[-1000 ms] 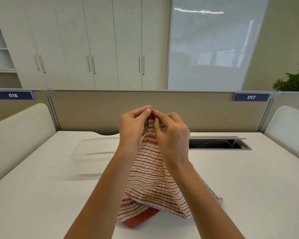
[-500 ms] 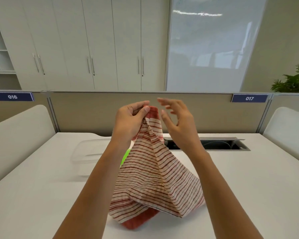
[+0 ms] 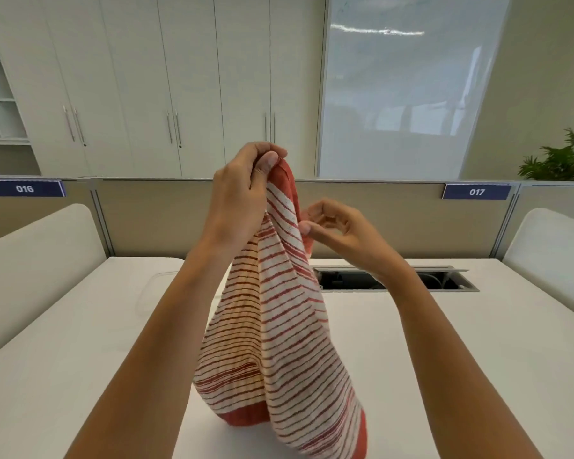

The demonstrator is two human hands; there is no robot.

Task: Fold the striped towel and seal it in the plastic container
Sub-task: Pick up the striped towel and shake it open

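Note:
The red-and-white striped towel [image 3: 279,342] hangs in a long drape over the white table [image 3: 80,376], its lower red hem down at the tabletop. My left hand [image 3: 242,193] is raised high and pinches the towel's top corner. My right hand [image 3: 338,230] is lower, to the right, with thumb and forefinger closing on the towel's red side edge. The clear plastic container [image 3: 156,289] stands on the table at the far left, mostly hidden behind my left forearm and the towel.
An open cable slot [image 3: 428,281] is sunk into the table at the back right. A beige partition [image 3: 153,217] with labels 016 and 017 closes off the far edge. White chair backs [image 3: 37,260] flank both sides.
My left hand has lifted the towel corner higher, so the cloth hangs longer and narrower. My right hand let go of the top, opened, then dropped to the towel's side edge.

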